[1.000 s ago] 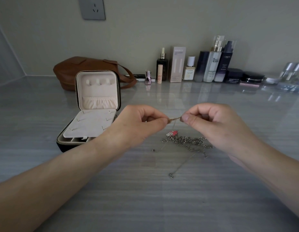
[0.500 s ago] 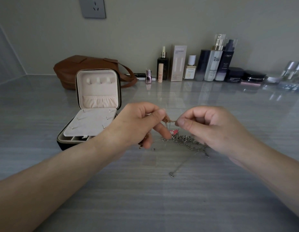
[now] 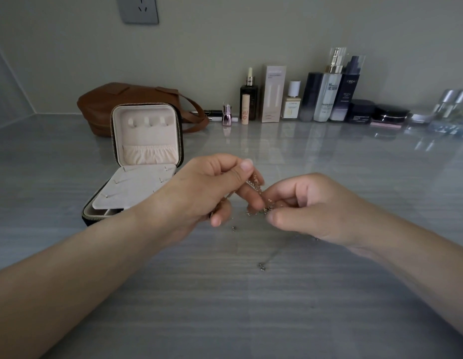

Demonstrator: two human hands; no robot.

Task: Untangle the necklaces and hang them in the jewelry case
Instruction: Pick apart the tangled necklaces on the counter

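Observation:
A tangle of thin necklaces (image 3: 258, 200) hangs between my two hands just above the grey table. My left hand (image 3: 212, 187) pinches a chain between thumb and fingers, lifted slightly. My right hand (image 3: 310, 206) pinches the tangle lower down and covers most of the pile. One silver strand trails toward me and ends in a clasp (image 3: 262, 266). A second loose end (image 3: 233, 228) lies below my left fingers. The black jewelry case (image 3: 147, 156) stands open at the left, its cream lid upright with three hooks and a pouch.
A brown leather bag (image 3: 116, 102) sits behind the case. Several cosmetic bottles and jars (image 3: 326, 97) line the back wall to the right. The grey table (image 3: 225, 307) runs on toward me.
My left hand has risen and turned, drawing a chain up. My right hand has dropped onto the pile, which it now mostly hides along with the pink charm.

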